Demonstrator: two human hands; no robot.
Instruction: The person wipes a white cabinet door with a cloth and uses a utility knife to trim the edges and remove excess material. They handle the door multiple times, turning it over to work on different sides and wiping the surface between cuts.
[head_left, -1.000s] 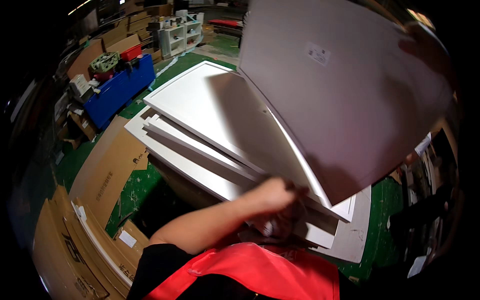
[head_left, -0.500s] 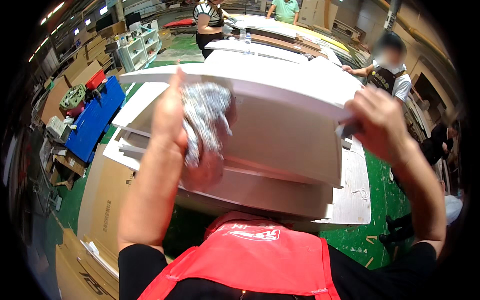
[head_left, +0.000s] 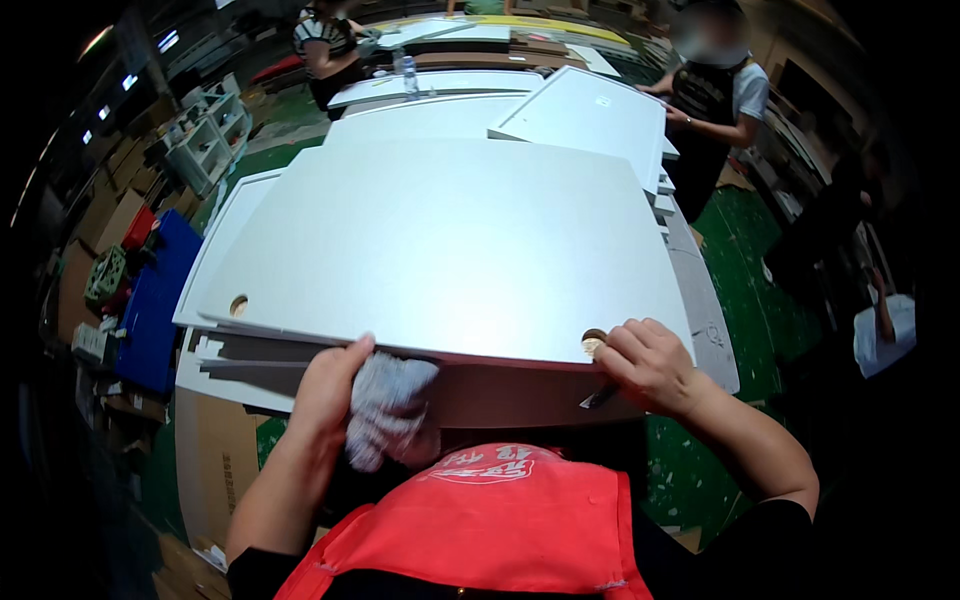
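Note:
A large white panel (head_left: 450,240) lies before me on a stack of boards, with a round hole near each front corner. My left hand (head_left: 330,388) is closed at its front edge, thumb on top, and a crumpled grey-white rag (head_left: 390,405) hangs from its fingers. At the right front corner, my right hand (head_left: 648,365) has its fingers bent over the edge beside the right hole (head_left: 594,342). A small dark tool with a flat, blade-like end (head_left: 598,397) sticks out beneath that hand; its exact kind is unclear.
Edges of stacked boards (head_left: 250,360) show below the panel. Beyond its right far corner a person (head_left: 715,110) holds a smaller white panel (head_left: 590,115). Another person (head_left: 325,50) stands far left, near a bottle (head_left: 410,78). A blue bin (head_left: 165,300) stands left.
The panel's raised front edge has come down, and both my hands have lowered with it. The smaller panel by the person at right has come into view. My view has shifted.

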